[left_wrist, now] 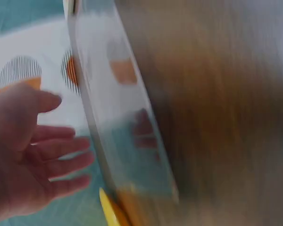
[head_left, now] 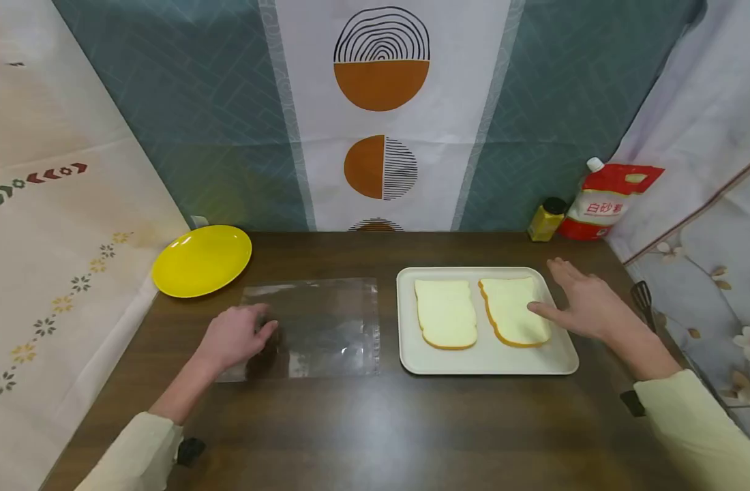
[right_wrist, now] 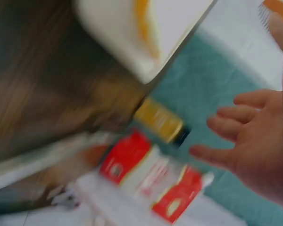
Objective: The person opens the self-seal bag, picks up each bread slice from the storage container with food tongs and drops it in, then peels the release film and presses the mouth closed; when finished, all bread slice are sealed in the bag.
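Two slices of bread lie side by side on a white rectangular tray. Over the tray's right edge hovers my right hand, its fingers spread and its thumb in front of the right-hand bread slice. A clear plastic bag lies flat to the left of the tray. My left hand is at the bag's left end with loosely bent fingers; whether it touches the bag I cannot tell. In the left wrist view the left hand shows nothing in its fingers. The right wrist view shows the right hand holding nothing.
A yellow plate sits at the back left. At the back right stand a small yellow jar with a black lid and a red and white pouch. A dark whisk lies at the right edge. Fabric hangs behind the table.
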The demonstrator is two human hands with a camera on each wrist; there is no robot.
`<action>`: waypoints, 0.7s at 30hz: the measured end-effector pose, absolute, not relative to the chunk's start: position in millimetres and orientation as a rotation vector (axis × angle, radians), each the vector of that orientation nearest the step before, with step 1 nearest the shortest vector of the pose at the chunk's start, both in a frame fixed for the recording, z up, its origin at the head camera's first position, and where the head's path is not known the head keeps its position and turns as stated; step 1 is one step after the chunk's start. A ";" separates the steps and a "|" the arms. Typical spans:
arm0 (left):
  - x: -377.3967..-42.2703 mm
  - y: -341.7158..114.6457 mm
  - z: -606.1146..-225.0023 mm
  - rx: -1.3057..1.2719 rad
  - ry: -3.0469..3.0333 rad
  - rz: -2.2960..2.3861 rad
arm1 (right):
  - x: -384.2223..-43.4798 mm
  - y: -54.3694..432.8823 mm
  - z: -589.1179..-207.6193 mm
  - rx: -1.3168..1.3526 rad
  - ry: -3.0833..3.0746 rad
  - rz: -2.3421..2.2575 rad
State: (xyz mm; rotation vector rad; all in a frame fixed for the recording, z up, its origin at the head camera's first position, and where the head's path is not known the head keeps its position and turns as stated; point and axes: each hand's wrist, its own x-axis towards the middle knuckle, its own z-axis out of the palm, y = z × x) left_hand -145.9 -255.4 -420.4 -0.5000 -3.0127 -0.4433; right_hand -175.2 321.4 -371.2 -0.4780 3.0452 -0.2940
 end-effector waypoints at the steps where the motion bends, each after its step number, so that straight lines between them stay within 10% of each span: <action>1: -145.6 -247.8 -422.6 -0.529 -2.974 -0.472 | -174.5 312.6 -372.0 -0.556 3.066 -0.320; 11: -166.3 -184.8 -450.3 -0.749 -2.911 -0.561 | -178.2 155.0 -402.6 -1.433 2.982 -0.391; 21: -169.2 -173.9 -465.0 -0.846 -3.074 -0.516 | -193.8 62.5 -427.1 -1.243 2.758 0.054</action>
